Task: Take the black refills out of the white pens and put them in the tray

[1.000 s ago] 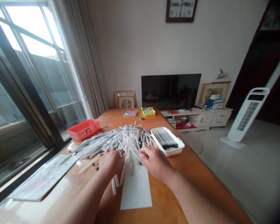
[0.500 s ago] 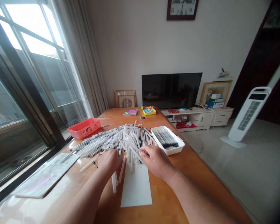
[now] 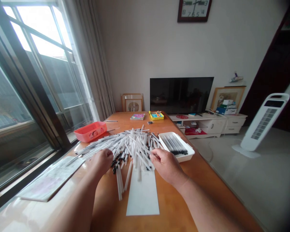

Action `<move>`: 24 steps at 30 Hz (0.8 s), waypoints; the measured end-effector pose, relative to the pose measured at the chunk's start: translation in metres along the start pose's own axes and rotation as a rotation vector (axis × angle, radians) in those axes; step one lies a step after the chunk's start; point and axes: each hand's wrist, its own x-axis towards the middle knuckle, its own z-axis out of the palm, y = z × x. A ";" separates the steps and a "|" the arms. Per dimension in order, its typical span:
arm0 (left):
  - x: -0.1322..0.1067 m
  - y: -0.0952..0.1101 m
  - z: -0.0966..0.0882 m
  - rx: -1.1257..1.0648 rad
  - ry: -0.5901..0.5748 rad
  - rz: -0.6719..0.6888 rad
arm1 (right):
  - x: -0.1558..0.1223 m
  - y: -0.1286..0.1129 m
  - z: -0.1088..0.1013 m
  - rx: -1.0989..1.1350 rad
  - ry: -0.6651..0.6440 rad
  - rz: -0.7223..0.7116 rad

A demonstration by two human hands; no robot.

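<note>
A big heap of white pen barrels [image 3: 125, 143] covers the middle of the wooden table [image 3: 198, 180]. My left hand [image 3: 101, 160] rests on the heap's near left edge with its fingers curled into the barrels. At the near right side of the heap, my right hand [image 3: 165, 165] has its fingers bent onto a few barrels. What each hand grips is hidden. A white sheet of paper [image 3: 143, 195] lies just in front of the heap, between my forearms. Right of the heap stands a white tray [image 3: 187, 154] holding several dark pens.
A red tray [image 3: 90, 131] sits at the table's left edge by the window. A printed sheet [image 3: 50, 180] lies near left. A booklet [image 3: 137, 116] and a yellow box [image 3: 156, 115] are at the far end. A TV [image 3: 181, 95] and a tower fan [image 3: 263, 124] stand beyond.
My left hand has slid left along the heap's edge, uncovering some black-tipped barrels. My right hand stays in much the same place. The view has shifted slightly.
</note>
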 end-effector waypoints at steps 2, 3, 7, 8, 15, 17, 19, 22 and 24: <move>0.004 -0.012 -0.003 -0.028 0.053 -0.076 | 0.000 0.001 0.002 0.007 -0.005 0.002; 0.005 -0.017 -0.004 -0.045 0.076 -0.115 | 0.000 0.002 0.003 0.010 -0.009 0.003; 0.007 -0.030 -0.003 -0.079 0.029 -0.173 | -0.001 0.002 0.006 0.028 -0.021 -0.001; 0.008 -0.032 -0.002 -0.080 0.009 -0.175 | -0.001 0.002 0.007 0.030 -0.020 -0.001; 0.008 -0.025 0.002 -0.118 0.054 -0.152 | -0.001 0.003 0.013 0.011 -0.056 0.015; 0.009 -0.025 0.003 -0.124 0.055 -0.128 | -0.001 0.003 0.015 0.005 -0.066 0.017; 0.009 -0.029 0.004 -0.120 0.044 -0.133 | -0.001 0.004 0.017 0.006 -0.069 0.016; 0.009 -0.036 0.004 -0.114 0.010 -0.137 | -0.002 0.005 0.019 0.017 -0.076 0.013; 0.008 -0.037 0.003 -0.112 -0.009 -0.125 | -0.003 0.006 0.020 0.022 -0.081 0.013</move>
